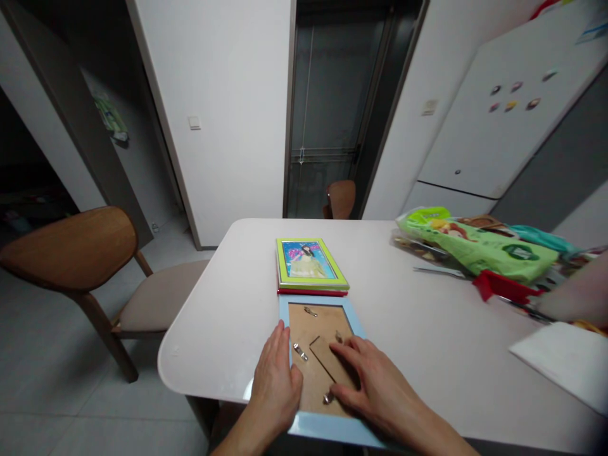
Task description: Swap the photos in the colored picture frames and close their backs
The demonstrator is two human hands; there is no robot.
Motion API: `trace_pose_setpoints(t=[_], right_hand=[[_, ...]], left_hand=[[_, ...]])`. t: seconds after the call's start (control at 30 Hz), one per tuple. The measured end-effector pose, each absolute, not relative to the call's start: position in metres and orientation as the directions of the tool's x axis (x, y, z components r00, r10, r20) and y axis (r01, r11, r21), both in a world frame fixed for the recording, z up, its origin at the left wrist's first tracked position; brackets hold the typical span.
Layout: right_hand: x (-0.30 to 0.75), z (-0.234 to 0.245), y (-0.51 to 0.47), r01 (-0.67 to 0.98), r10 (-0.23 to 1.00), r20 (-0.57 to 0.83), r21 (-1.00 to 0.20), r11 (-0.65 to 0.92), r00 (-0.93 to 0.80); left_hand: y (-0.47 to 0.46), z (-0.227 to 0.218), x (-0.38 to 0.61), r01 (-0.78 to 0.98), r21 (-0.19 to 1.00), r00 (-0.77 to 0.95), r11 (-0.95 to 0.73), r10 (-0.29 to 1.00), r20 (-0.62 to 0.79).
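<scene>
A light blue picture frame [317, 304] lies face down at the near edge of the white table [418, 329], its brown backing board up. My left hand [274, 380] rests flat on the frame's left side, fingers apart. My right hand [375, 383] lies on the backing board, fingertips at a small metal clip [327, 398] near the lower middle. Another metal clip [299, 350] sits between my hands. Just beyond lies a green frame [311, 263] with a photo facing up, stacked on a red frame [313, 292].
Green snack bags [479, 247], a red object [503, 286] and a white sheet [565, 361] occupy the table's right side. A wooden chair [80, 259] stands to the left, another chair [341, 197] behind the table. A fridge [513, 107] stands at the right.
</scene>
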State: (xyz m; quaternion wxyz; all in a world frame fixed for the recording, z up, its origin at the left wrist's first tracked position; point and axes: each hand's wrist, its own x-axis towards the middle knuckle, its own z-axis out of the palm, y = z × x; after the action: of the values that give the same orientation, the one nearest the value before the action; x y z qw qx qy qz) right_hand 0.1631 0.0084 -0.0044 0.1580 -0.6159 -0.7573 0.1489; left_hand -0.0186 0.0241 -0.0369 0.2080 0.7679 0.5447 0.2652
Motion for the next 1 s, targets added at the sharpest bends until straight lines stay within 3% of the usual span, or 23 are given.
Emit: trace_pose_setpoints(t=[0.2,0.33,0.43,0.53,0.67,0.83,0.93,1.0], right_hand=[[0.158,0.008,0.011,0.882,0.986,0.086,-0.442,0.163,-0.14],[0.147,0.03,0.01,0.863,0.976,0.148,-0.459,0.211,-0.16],[0.144,0.034,0.009,0.778,0.955,0.201,-0.555,0.293,-0.216],[0.158,0.023,0.017,0.78,0.965,0.224,-0.575,0.246,-0.139],[0.19,-0.006,0.029,0.899,0.986,0.145,-0.438,-0.006,0.078],[0.201,-0.024,0.037,0.923,0.992,0.069,-0.378,-0.076,0.11],[0.2,-0.017,0.039,0.88,0.985,0.053,-0.46,-0.122,0.165],[0.2,-0.009,0.037,0.738,0.971,-0.021,-0.645,-0.197,0.24]], left_hand=[[0.025,-0.03,-0.016,0.614,0.744,0.208,-0.264,0.963,0.17],[0.027,-0.017,-0.013,0.243,0.962,0.08,-0.126,0.991,0.11],[0.034,-0.009,-0.027,0.032,0.999,0.071,-0.004,0.997,0.002],[0.042,-0.007,-0.058,0.036,0.998,0.046,0.056,0.997,-0.057],[0.048,-0.012,-0.104,0.101,0.988,-0.005,0.113,0.994,-0.113],[0.054,-0.02,-0.132,0.269,0.957,-0.055,0.109,0.994,-0.098],[0.059,-0.016,-0.137,0.402,0.914,-0.114,0.061,0.993,-0.016],[0.058,-0.01,-0.131,0.471,0.882,-0.147,0.01,0.987,0.068]])
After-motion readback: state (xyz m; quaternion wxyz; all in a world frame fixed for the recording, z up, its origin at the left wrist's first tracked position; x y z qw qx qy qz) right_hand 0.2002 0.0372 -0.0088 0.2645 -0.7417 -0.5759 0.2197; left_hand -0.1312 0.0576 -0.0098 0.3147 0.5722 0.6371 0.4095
